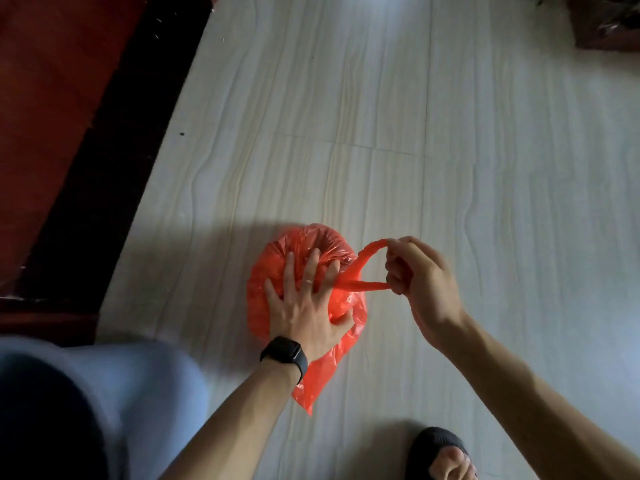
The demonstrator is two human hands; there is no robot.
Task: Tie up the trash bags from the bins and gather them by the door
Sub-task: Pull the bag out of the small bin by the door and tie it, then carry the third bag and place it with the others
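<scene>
One red trash bag (322,239), small and bulging, sits on the pale tiled floor (381,116) in front of the crouching person. It lies near a dark strip bordering a red-brown surface; whether that is the door cannot be told.

- Left hand (304,303): fingers spread, palm pressed flat on the bag's top, pinning it down. Black watch (285,355) at the wrist.
- Right hand (419,282): fingertips pinching a handle loop (363,286), drawn taut to the right, clear of the floor.
- Loose flap (311,386): trails from under the left wrist toward the person, ungathered.
- Knot: none visible yet.

Risks, as judged:
- The thin stretched plastic may tear or snap at the loop under a harder pull.
- The pinch may slip.
- Heavy pressing could burst the bag or squeeze contents out.
- Tying with one loop alone may leave the mouth gaping at the flap.
</scene>
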